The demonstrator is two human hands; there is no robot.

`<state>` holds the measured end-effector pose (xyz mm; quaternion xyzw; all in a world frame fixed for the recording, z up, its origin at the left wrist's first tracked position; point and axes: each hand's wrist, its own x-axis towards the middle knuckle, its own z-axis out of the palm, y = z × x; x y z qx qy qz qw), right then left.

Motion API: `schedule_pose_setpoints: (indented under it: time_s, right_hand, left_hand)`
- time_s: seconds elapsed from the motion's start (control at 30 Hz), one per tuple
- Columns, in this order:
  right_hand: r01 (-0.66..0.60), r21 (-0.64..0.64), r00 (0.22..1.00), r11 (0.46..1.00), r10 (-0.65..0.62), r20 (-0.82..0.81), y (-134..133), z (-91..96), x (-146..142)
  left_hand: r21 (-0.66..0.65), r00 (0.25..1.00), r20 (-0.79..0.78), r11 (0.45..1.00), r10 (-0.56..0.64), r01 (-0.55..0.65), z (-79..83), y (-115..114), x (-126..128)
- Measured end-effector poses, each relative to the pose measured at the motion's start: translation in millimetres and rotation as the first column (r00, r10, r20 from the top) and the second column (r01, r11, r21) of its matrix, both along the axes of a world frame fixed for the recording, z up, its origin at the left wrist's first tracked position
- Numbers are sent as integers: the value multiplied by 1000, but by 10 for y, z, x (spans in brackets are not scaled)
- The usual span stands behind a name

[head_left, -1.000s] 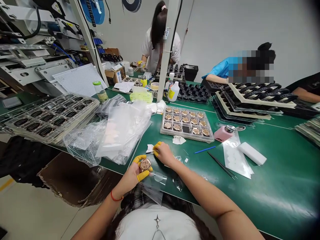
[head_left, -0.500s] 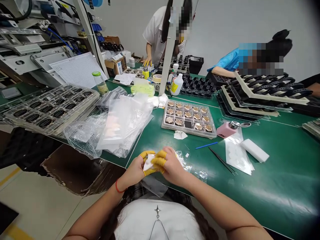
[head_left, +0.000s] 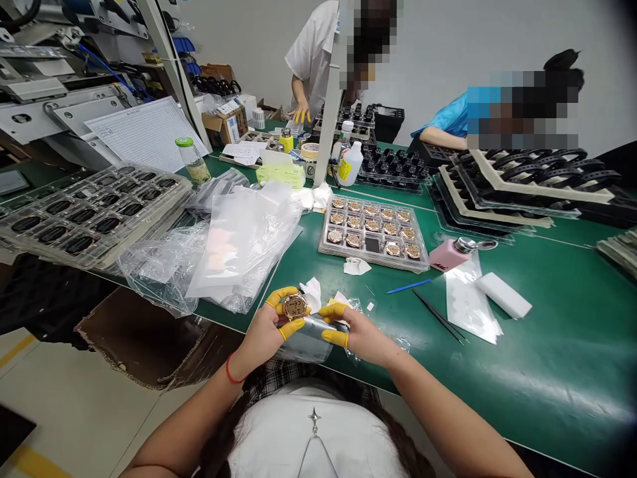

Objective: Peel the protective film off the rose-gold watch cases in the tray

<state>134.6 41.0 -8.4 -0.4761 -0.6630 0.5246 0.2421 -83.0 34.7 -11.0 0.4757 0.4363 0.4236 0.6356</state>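
My left hand, with yellow finger cots, grips a round gold watch case by its edge, its dial side turned up. Just right of it, my right hand has thumb and fingers apart with nothing between them. Below and between the hands, a clear plastic bag lies at the table's edge. A crumpled white tissue rests right behind the watch case. Beyond, a clear tray holds rows of similar gold watch cases; one compartment in its front row shows dark.
Right of the tray are a pink pump bottle, a blue stick, black tweezers and a white block. Plastic bags and stacked trays lie left. Two people work across the table, behind a white post.
The white tissue has left my hands and now lies on the table behind them. My right hand has drawn away to the right, and the watch case in my left hand shows.
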Motion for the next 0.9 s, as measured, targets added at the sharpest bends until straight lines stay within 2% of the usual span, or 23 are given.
schedule_pose_setpoints:
  time_s: [0.13,0.27,0.43,0.57,0.63,0.7,0.73,0.8,0.83,0.9]
  right_hand:
    - [89,-147,986,985,-108,-125,-97,-75,-39]
    - [29,-236,981,971,-73,-178,-97,-41,-37]
    - [29,-30,998,999,-28,51,-58,85,-11]
    - [-84,197,961,977,27,276,-72,173,-34]
    - [-118,308,960,944,29,279,-96,219,-45]
    - [-47,336,986,941,-11,167,-108,253,-53]
    - [30,291,995,956,-56,81,-106,261,-59]
    - [177,79,981,981,-169,-97,-84,255,-81]
    - [220,-54,959,974,-226,-171,-70,243,-100]
    - [226,-278,910,934,-304,-282,-42,209,-151]
  left_hand:
    - [48,999,-33,999,-10,12,-7,-12,1]
    - [103,994,-106,994,-37,48,-65,-27,-18]
    - [123,973,-213,985,-91,119,-52,-40,-47]
    - [90,953,-280,985,-117,148,-1,-42,-30]
    - [72,933,-348,990,-90,122,5,-27,-15]
    - [65,913,-405,994,-49,83,-3,-8,1]
    - [55,915,-402,996,-47,75,-10,-1,9]
    - [13,942,-323,995,-88,97,-23,-1,28]
    - [-13,955,-270,993,-120,121,-27,-7,39]
    - [-49,966,-195,985,-173,167,-29,-30,64]
